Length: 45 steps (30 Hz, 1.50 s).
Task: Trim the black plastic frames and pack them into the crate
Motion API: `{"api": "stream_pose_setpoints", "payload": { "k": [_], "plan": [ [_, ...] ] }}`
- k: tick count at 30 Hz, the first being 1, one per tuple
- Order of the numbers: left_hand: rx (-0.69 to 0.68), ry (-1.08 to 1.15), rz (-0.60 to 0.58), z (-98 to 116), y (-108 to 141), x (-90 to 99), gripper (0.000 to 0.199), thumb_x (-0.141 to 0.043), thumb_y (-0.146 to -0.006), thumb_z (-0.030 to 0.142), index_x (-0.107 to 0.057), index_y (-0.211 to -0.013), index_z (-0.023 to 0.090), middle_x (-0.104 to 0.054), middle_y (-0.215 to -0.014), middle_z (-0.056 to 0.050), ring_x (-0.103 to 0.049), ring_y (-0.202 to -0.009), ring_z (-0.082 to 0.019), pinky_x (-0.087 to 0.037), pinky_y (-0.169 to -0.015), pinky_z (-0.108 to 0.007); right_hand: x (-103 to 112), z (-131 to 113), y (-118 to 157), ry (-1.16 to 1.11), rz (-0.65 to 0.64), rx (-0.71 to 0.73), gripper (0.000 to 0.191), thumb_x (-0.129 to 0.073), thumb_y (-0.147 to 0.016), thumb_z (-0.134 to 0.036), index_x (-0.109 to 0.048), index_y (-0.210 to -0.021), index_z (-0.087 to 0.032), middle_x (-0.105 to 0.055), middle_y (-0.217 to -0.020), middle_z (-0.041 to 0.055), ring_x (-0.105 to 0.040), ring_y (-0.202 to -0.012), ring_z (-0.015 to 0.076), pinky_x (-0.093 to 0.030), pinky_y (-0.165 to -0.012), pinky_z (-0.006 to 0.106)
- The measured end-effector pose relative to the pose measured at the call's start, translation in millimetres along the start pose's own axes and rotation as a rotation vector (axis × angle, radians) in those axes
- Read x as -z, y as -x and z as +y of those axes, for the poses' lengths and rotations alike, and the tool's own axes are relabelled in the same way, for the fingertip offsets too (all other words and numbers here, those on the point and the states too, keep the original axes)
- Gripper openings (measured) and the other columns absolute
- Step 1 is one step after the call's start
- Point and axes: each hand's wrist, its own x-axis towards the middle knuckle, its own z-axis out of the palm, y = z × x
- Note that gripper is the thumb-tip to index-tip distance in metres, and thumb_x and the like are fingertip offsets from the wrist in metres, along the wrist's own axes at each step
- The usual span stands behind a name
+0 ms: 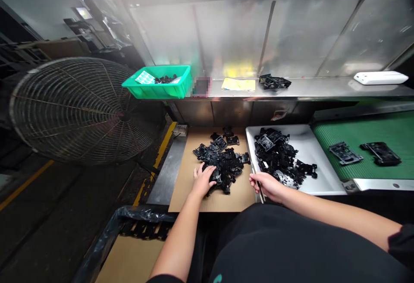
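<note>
My left hand (203, 180) rests with fingers spread on a heap of black plastic parts (228, 166), at its near left side. The heap lies on a brown cardboard sheet (184, 197). My right hand (267, 186) is closed at the near left corner of a white tray (323, 179), its fingers wrapped over what looks like the tray's rim. Beside that hand, more black moulded parts (278, 153) are piled inside the tray. The palm hides part of the near corner.
A green conveyor belt (365, 132) at right carries two black parts. On the metal shelf (304, 89) stand a green bin (158, 87), a yellow packet (238, 85), a black part (274, 82) and a white device (381, 77). A large caged fan (80, 110) stands left.
</note>
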Motion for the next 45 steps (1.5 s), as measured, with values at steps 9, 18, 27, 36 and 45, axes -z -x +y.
{"api": "stream_pose_setpoints", "payload": {
  "k": [9, 18, 27, 36, 45],
  "plan": [
    [0.185, 0.298, 0.255, 47, 4, 3.8, 0.050, -0.076, -0.079, 0.034, -0.065, -0.127, 0.022, -0.066, -0.141, -0.017, -0.044, -0.149, -0.040, -0.011, -0.130, -0.067, 24, -27, 10, 0.109, -0.023, 0.103, 0.029, -0.072, -0.086, -0.049, -0.061, -0.073, -0.026, -0.060, -0.068, 0.0019, -0.044, -0.050, 0.0164, -0.038, -0.052, 0.034],
    [0.387, 1.196, 0.036, 219, 56, -25.6, 0.057, -0.037, -0.104, 0.051, -0.047, -0.149, 0.017, -0.074, -0.132, -0.018, -0.079, -0.100, -0.027, -0.061, -0.097, -0.050, 45, -81, 55, 0.293, -0.174, 0.283, 0.048, -0.051, -0.098, -0.068, -0.064, -0.092, -0.022, -0.050, -0.061, -0.0045, -0.046, -0.049, 0.0133, -0.042, -0.050, 0.027],
    [0.524, 1.533, -0.371, 298, 67, -23.8, 0.045, -0.052, -0.101, 0.047, -0.067, -0.126, 0.012, -0.079, -0.112, -0.015, -0.076, -0.071, -0.022, -0.060, -0.068, -0.033, 75, -115, 81, 0.455, -0.194, 0.556, 0.035, -0.068, -0.095, -0.050, -0.066, -0.117, -0.022, -0.067, -0.096, 0.0026, -0.061, -0.081, 0.0175, -0.051, -0.073, 0.029],
    [0.459, 1.475, -0.190, 311, 78, -49.8, 0.061, -0.068, -0.090, 0.067, -0.065, -0.133, 0.023, -0.073, -0.126, -0.011, -0.073, -0.101, -0.025, -0.060, -0.069, -0.029, 97, -91, 92, 0.271, -0.275, 0.340, 0.032, -0.075, -0.090, -0.050, -0.066, -0.097, -0.020, -0.063, -0.083, -0.0016, -0.057, -0.073, 0.0152, -0.047, -0.068, 0.027],
    [0.289, 1.260, 0.080, 324, 89, -72.5, 0.121, -0.090, -0.078, 0.044, -0.010, -0.168, 0.042, -0.055, -0.156, -0.014, -0.071, -0.120, -0.029, -0.053, -0.112, -0.049, 100, -97, 121, 0.190, -0.208, 0.482, 0.038, -0.059, -0.101, -0.059, -0.066, -0.108, -0.021, -0.065, -0.088, 0.0009, -0.057, -0.075, 0.0160, -0.049, -0.073, 0.030]
  ]
}}
